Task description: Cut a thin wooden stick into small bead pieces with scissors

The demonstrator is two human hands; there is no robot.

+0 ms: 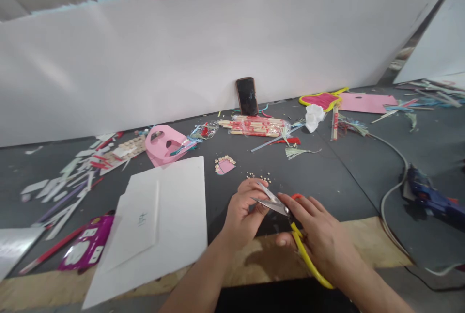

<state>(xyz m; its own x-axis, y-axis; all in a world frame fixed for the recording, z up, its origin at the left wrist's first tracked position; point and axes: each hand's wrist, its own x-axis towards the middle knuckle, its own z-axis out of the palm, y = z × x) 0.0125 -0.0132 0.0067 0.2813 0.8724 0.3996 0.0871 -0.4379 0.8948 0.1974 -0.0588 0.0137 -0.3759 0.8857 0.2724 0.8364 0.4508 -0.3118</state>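
My right hand (325, 230) grips a pair of scissors (308, 260) with yellow handles, their blades parted and pointing left. The blades reach the fingertips of my left hand (240, 213), which are pinched together. Whatever sits between those fingers is too small or hidden to make out. Just beyond my left hand lie small pale beads (262, 176), scattered on the dark tabletop. Farther up, a small pink piece (226, 166) has similar beads along its curved edge.
White sheets (174, 206) lie at left beside a purple packet (89, 242) and paper scraps. A phone (247, 96) leans on the white partition behind wrapped sticks (256, 126). Pink cutouts (165, 143) lie farther back. At right is a blue glue gun (432, 196) with its cord.
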